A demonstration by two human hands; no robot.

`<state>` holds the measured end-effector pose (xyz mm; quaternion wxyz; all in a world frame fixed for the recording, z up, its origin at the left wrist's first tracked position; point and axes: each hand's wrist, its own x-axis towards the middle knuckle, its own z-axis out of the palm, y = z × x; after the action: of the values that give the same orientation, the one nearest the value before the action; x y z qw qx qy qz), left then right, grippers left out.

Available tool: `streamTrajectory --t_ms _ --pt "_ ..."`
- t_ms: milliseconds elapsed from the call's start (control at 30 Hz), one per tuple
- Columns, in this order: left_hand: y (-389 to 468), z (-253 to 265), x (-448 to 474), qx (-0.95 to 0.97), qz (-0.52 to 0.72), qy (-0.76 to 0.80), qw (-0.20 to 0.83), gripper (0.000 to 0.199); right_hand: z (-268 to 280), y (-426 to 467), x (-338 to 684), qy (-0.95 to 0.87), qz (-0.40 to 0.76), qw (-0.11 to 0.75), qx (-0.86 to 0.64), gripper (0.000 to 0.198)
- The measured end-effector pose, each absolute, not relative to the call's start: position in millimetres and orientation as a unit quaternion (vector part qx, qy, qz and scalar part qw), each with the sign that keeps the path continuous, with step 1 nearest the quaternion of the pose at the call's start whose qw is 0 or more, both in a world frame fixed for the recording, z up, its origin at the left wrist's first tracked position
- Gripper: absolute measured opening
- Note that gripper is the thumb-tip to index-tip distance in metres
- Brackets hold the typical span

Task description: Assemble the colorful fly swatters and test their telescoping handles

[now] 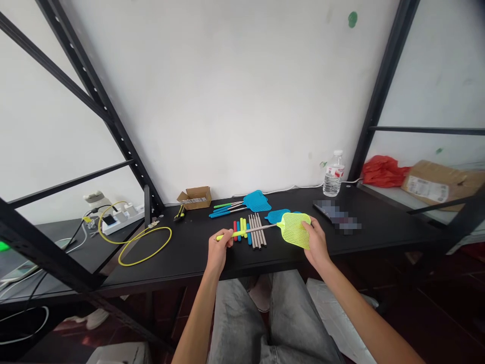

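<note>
A yellow fly swatter (296, 231) with a metal shaft is held level above the black table, between both hands. My left hand (219, 247) is closed round its yellow handle. At the other end, my right hand (316, 242) pinches the edge of the perforated head. Below the shaft lie several loose coloured handles (238, 237) in red, blue and yellow, beside a row of metal rods (258, 237). A blue swatter head (278, 216) rests partly hidden behind the yellow one. Farther back lie several fly swatters (256, 201) with blue heads, stacked together.
A small open cardboard box (195, 197) stands near the wall. A yellow cable (145, 230) loops at the left by a power strip (123, 218). To the right are a water bottle (333, 174) and a blurred phone-like object (335, 215). Black metal posts (386, 81) frame the table (182, 253).
</note>
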<state>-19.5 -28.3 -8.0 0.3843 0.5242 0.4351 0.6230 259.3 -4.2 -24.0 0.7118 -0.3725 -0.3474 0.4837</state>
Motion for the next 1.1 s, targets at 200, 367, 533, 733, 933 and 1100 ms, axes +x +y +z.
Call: streamTrajectory --t_ms 200,367,533,733,933,1100 --pt "-28.4 -8.8 -20.0 0.516 0.633 0.424 0.392 0.037 -23.7 -3.7 258.8 -0.326 0.507 0.718 -0.348 0.032" --pt "-28.6 -8.8 -20.3 0.518 0.630 0.428 0.390 0.038 -19.7 -5.8 257.6 -0.322 0.502 0.720 -0.355 0.032" --pt "-27.1 -11.0 -21.2 0.518 0.632 0.428 0.388 0.039 -18.6 -6.0 257.0 -0.320 0.502 0.724 -0.349 0.034" --pt "-25.4 -13.2 -22.5 0.499 0.645 0.408 0.410 0.038 -19.5 -6.1 257.0 -0.308 0.517 0.726 -0.332 0.033" --pt "-26.3 -12.3 -21.9 0.505 0.637 0.415 0.409 0.037 -19.4 -6.5 256.0 -0.317 0.510 0.726 -0.334 0.033" --pt "-25.9 -12.9 -22.6 0.501 0.642 0.414 0.407 0.037 -18.9 -5.6 255.9 -0.302 0.510 0.731 -0.338 0.033"
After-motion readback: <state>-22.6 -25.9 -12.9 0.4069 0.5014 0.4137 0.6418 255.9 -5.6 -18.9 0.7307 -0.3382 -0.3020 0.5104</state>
